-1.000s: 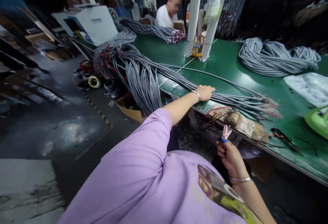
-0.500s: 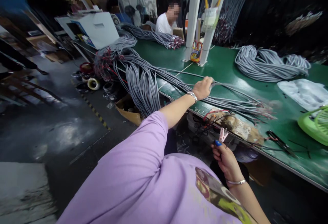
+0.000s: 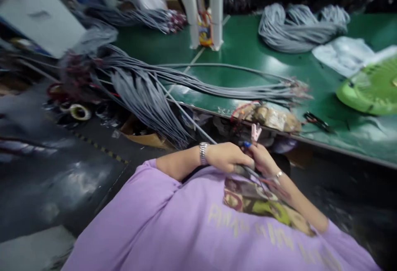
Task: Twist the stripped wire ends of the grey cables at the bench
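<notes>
We see one grey cable [image 3: 201, 129] slanting off the near edge of the table [image 3: 242, 52], its long axis running from the table's left end down toward our body. Its reddish wire ends [image 3: 274, 186], thin and blurred, point rightward and toward us, in front of the purple cloth shirt [image 3: 186, 229]. Our left hand [image 3: 228, 156] is clenched round the cable near those ends, just off the table's near edge. Our right hand [image 3: 262, 159] pinches a pink clip [image 3: 256, 132], its two prongs upward; we cannot tell whether this hand also touches the cable.

The cable looks smooth and round. At the table's left end, a heap of cables [image 3: 139, 101] droops over the near edge in loose strands. A straighter bundle [image 3: 223, 90] lies along that edge, its frayed ends to the right. Just beside it, on the table's edge, we see a lumpy brown parcel [image 3: 276, 118] with shiny wrapping. A thick looped coil [image 3: 297, 35] rests on the table's glossy far side.
</notes>
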